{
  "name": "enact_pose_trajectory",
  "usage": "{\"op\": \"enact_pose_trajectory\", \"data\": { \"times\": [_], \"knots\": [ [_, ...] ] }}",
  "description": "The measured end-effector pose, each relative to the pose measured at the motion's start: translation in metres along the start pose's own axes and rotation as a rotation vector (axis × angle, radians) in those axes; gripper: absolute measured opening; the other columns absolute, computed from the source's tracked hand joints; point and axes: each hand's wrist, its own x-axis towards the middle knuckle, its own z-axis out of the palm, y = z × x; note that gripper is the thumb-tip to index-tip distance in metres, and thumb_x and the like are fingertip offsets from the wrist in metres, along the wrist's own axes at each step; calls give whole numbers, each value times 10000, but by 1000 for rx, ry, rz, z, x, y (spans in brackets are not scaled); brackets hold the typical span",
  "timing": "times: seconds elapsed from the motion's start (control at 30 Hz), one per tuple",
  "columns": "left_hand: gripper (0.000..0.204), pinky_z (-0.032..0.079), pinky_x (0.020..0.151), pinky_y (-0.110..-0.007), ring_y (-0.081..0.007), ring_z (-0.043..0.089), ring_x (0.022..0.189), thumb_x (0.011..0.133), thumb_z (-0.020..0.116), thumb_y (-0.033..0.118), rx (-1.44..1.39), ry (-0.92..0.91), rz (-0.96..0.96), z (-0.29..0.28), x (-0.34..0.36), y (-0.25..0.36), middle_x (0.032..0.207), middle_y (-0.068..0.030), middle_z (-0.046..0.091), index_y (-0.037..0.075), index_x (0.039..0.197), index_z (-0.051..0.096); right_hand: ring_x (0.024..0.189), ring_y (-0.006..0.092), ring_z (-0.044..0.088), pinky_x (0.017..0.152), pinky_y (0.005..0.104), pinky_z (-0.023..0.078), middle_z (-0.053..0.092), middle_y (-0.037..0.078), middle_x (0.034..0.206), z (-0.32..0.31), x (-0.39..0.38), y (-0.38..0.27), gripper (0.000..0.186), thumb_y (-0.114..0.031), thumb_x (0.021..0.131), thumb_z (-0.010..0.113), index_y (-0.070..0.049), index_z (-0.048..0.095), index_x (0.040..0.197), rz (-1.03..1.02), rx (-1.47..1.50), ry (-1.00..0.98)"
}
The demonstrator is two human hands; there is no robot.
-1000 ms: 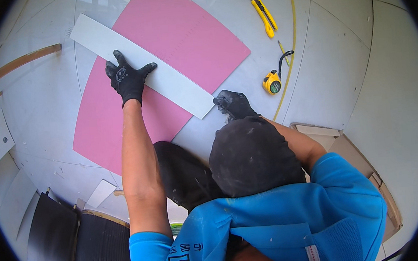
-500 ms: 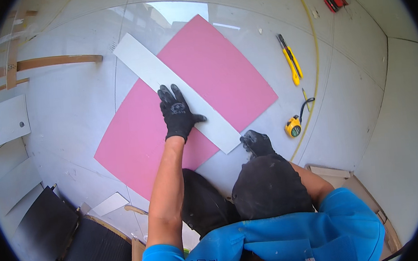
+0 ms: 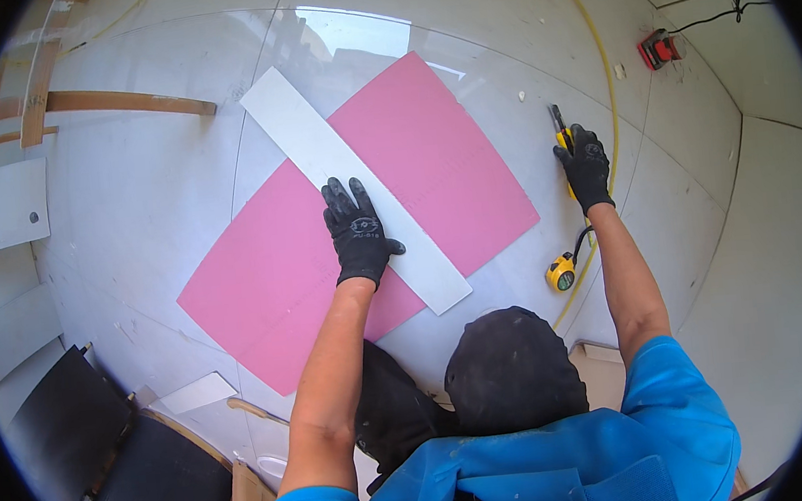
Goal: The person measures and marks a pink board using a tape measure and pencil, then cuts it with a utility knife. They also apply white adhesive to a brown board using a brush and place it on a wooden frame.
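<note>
A long white strip of board [image 3: 286,117] lies slantwise across a large pink board [image 3: 449,141] on the floor. My left hand [image 3: 358,230], in a black glove, presses flat on the strip with fingers stretched and thumb out to the side. On the right, my gloved right hand [image 3: 586,163] covers the middle of a yellow utility knife [image 3: 557,122], thumb on one side and fingers on the other. The knife's dark front end shows beyond the fingers; most of its handle is hidden. Just nearer to me sits a yellow tape measure [image 3: 560,273] with a black strap.
A yellow hose or cord [image 3: 608,70] curves along the right. Farther right lies a red and black power tool [image 3: 659,49] with a cable. A wooden frame [image 3: 130,101] stands at the far left, a black chair [image 3: 159,482] at the near left, beside a white offcut [image 3: 199,393].
My right hand has left the strip's near end and reached out to the right, onto the utility knife. My left hand stays on the strip. The whole view has shifted slightly.
</note>
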Motion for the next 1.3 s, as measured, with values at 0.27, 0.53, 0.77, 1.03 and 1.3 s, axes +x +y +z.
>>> {"op": "enact_pose_trajectory", "data": {
  "times": [0.27, 0.53, 0.77, 1.03, 1.3],
  "knots": [
    [1378, 88, 1164, -506, -444, -23, 1459, 523, 890, 459, -22, -62, -45, -5, 1, 1, 1554, -315, 0, 4, 1519, 53, 711, 236, 611, 656, 369, 495, 601, 89, 773, -35, 23, -63, 306, -298, 797, 725, -98, 594, 988, 175, 545, -159],
    [1381, 91, 1152, -535, -467, -2, 1452, 500, 902, 401, -90, -44, -7, -3, 2, -2, 1547, -332, 14, -8, 1515, 60, 976, 387, 636, 848, 480, 493, 644, 262, 1046, 30, 32, -302, 563, -322, 944, 447, 76, 400, 1340, -281, 525, -484],
    [1359, 92, 1149, -548, -467, -11, 1452, 512, 903, 376, -109, -63, -15, -4, 3, -1, 1545, -336, 10, -2, 1516, 68, 958, 410, 639, 858, 476, 497, 643, 291, 1004, 44, 53, -355, 352, -246, 973, 370, 76, 469, 1075, -346, 396, -619],
    [1339, 141, 1144, -549, -474, 30, 1448, 546, 870, 484, 4, -38, -23, 2, 4, -3, 1544, -335, 40, -16, 1509, 86, 972, 404, 643, 844, 461, 515, 640, 297, 1023, 11, 3, -325, 312, -130, 924, 387, 96, 480, 1120, -315, 298, -737],
    [1332, 176, 1131, -565, -473, 48, 1448, 556, 856, 525, 96, -18, -25, -1, 3, 1, 1552, -321, 57, -10, 1511, 97, 724, 340, 657, 663, 424, 536, 632, 195, 795, -5, -162, -180, 348, -142, 904, 459, 131, 479, 1119, -393, 223, -769]
  ]
}}
